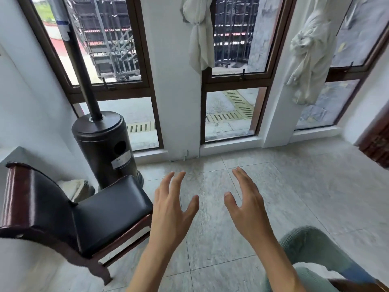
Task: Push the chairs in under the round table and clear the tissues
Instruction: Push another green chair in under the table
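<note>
A dark wooden chair with a black padded seat and back stands at the lower left, its seat facing right. My left hand hovers just right of the seat's front corner, fingers spread, holding nothing. My right hand is raised beside it over the tiled floor, also spread and empty. Neither hand touches the chair. No round table and no tissues are in view.
A black cylindrical heater with a tall pole stands behind the chair near the windows. A green knitted cushion on another seat sits at the lower right. Dark wooden furniture shows at the right edge. Pale floor tiles lie ahead.
</note>
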Demonstrator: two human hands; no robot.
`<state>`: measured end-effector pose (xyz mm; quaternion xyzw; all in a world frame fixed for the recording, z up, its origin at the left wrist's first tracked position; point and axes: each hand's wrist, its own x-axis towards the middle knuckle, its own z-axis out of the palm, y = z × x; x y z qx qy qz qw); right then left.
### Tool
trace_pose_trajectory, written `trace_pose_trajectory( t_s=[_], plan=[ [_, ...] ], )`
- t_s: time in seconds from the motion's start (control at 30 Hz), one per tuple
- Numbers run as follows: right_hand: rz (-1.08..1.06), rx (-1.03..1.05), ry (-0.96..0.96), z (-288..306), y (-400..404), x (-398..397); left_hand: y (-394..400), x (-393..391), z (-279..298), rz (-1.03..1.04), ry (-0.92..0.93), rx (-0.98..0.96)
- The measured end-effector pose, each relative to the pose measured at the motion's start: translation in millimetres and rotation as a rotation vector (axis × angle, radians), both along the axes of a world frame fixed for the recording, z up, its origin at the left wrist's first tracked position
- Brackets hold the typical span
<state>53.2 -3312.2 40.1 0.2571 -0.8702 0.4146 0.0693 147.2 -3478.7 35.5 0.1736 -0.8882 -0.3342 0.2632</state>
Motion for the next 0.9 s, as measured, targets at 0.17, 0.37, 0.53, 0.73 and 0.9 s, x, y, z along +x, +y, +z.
trace_pose_trajectory(
  t_s=[0.17, 0.37, 0.53, 0.73, 0.9],
  plan=[
    [-0.134, 0.015, -0.016, 3, -21, -49, -35, -72, 2, -0.132, -0.006, 0.007],
    [-0.263, 0.005, -0.026, 0, -20, -103, -39, -156, 0, -0.285, 0.005, 0.020],
    [-0.418, -0.023, -0.035, -6, 13, -160, -11, -239, -5, -0.444, 0.008, 0.020],
    [-0.626, -0.091, -0.035, -14, 75, -231, 52, -344, -2, -0.643, 0.022, -0.034],
    [-0.798, -0.100, 0.002, -6, 130, -259, 118, -408, 6, -0.844, 0.043, -0.027]
  ],
)
